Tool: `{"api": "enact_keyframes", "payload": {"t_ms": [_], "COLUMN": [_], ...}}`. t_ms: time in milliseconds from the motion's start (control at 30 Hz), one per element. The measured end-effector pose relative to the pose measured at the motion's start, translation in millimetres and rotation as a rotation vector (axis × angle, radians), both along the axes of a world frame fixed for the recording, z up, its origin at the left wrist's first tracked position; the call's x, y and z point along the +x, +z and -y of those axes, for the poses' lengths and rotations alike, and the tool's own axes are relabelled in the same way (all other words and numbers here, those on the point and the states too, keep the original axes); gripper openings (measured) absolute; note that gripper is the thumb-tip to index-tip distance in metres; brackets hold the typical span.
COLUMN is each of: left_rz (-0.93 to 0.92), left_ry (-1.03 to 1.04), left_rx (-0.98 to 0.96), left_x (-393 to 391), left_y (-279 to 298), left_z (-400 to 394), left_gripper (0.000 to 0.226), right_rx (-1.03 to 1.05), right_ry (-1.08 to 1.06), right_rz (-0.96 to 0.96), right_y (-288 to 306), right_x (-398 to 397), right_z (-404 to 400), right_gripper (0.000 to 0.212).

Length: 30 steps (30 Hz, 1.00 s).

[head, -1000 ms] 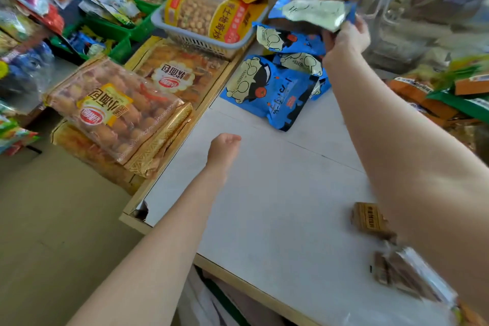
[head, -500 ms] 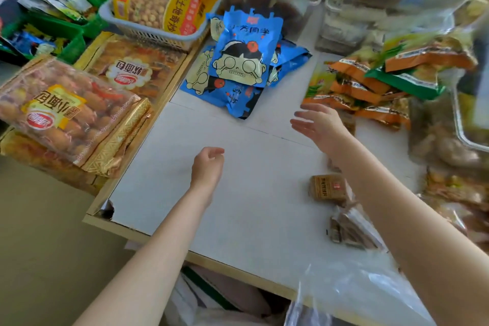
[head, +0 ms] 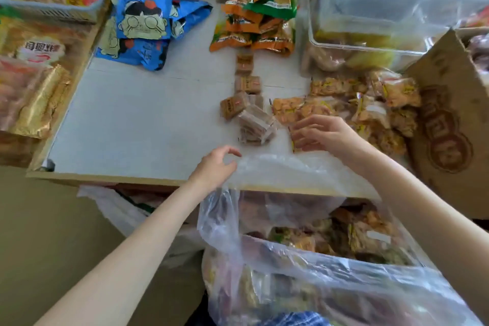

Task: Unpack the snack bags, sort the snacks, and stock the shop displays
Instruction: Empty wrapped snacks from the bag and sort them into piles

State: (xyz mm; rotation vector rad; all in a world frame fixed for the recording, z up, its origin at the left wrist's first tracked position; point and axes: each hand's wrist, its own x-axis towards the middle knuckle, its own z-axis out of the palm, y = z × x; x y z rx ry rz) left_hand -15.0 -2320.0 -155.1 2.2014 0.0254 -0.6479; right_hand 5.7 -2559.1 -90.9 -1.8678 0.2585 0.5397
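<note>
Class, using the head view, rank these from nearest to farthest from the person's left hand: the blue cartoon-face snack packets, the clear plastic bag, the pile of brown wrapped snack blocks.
From the left hand:
1. Clear plastic bag, touching its fingers, at the table edge.
2. Brown wrapped snack blocks, just beyond, mid-table.
3. Blue cartoon-face snack packets, far back left.
</note>
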Motion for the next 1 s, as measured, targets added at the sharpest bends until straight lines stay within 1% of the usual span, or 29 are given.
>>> {"api": "enact_keyframes", "payload": {"t_ms": [67, 100, 167, 200, 267, 300, 333, 367, 433, 467, 533, 600, 633, 667, 733, 767, 833, 900, 967, 1000], "left_rz": [0.015, 0.031, 0.035, 0.011, -0.044, -0.054, -0.028, 0.027, 0.156, 0.211, 0.294, 0.328, 0.337, 0.340, 0.328, 0.320, 0.323, 0.332, 0.336, 0.331], "left_ry": [-0.164, -0.250, -0.415, -0.475, -0.549, -0.562, -0.562, -0.547, -0.492, -0.483, -0.503, -0.544, -0.582, -0.628, -0.736, -0.787, -0.858, -0.926, -1.033, -1.089], "left_rx": [0.052, 0.089, 0.182, 0.232, 0.332, 0.366, 0.381, 0.383, 0.349, 0.322, 0.283, 0.273, 0.274, 0.273, 0.275, 0.286, 0.328, 0.396, 0.468, 0.491], "left_x": [-31.7, -47.0, -74.6, -86.7, -107.3, -115.3, -122.8, -129.0, -137.9, -141.3, -145.0, -145.9, -146.5, -146.6, -147.0, -147.0, -145.3, -141.8, -137.7, -135.5], "left_y": [2.3, 3.5, 5.6, 6.7, 9.5, 9.0, 9.3, 9.2, 8.4, 7.9, 12.3, 17.7, 20.9, 23.0, 25.6, 25.5, 20.6, 12.8, 4.2, 0.7], "left_z": [12.2, 17.2, 26.9, 31.2, 38.0, 40.1, 42.7, 46.1, 54.2, 60.2, 77.7, 100.4, 112.6, 124.8, 150.0, 162.1, 185.0, 203.2, 215.5, 218.9], "left_gripper": [0.018, 0.022, 0.050, 0.058, 0.064, 0.075, 0.088, 0.098, 0.114, 0.121, 0.122, 0.113, 0.107, 0.105, 0.105, 0.104, 0.096, 0.086, 0.074, 0.066], "right_rx": [-0.102, -0.205, -0.413, -0.466, -0.542, -0.605, -0.661, -0.695, -0.733, -0.784, -0.922, -1.026, -1.064, -1.061, -1.023, -0.989, -0.890, -0.760, -0.630, -0.582], "right_ry": [0.194, 0.345, 0.635, 0.737, 0.881, 0.920, 0.915, 0.861, 0.696, 0.663, 0.687, 0.721, 0.732, 0.730, 0.737, 0.717, 0.630, 0.508, 0.344, 0.260], "right_rz": [-0.010, -0.021, -0.047, -0.073, -0.109, -0.116, -0.085, -0.025, 0.122, 0.212, 0.404, 0.432, 0.376, 0.250, -0.108, -0.204, -0.290, -0.323, -0.286, -0.235], "right_y": [-10.1, -17.1, -31.1, -38.3, -48.7, -50.4, -51.9, -51.7, -49.9, -46.1, -43.2, -41.0, -41.9, -43.7, -43.6, -43.8, -50.1, -57.4, -62.9, -64.2], "right_x": [-40.6, -60.5, -101.4, -120.9, -153.2, -167.2, -179.1, -189.1, -210.4, -221.6, -242.7, -256.0, -260.9, -266.4, -275.6, -280.7, -291.3, -294.1, -286.4, -279.0], "right_z": [24.6, 36.0, 55.0, 63.2, 77.8, 84.9, 93.8, 104.5, 130.7, 142.9, 166.3, 185.2, 196.0, 205.9, 222.4, 231.3, 251.4, 264.5, 267.5, 264.8], "right_gripper": [0.014, 0.014, 0.017, 0.020, 0.025, 0.027, 0.029, 0.033, 0.050, 0.061, 0.076, 0.088, 0.097, 0.108, 0.122, 0.124, 0.127, 0.128, 0.133, 0.129]}}
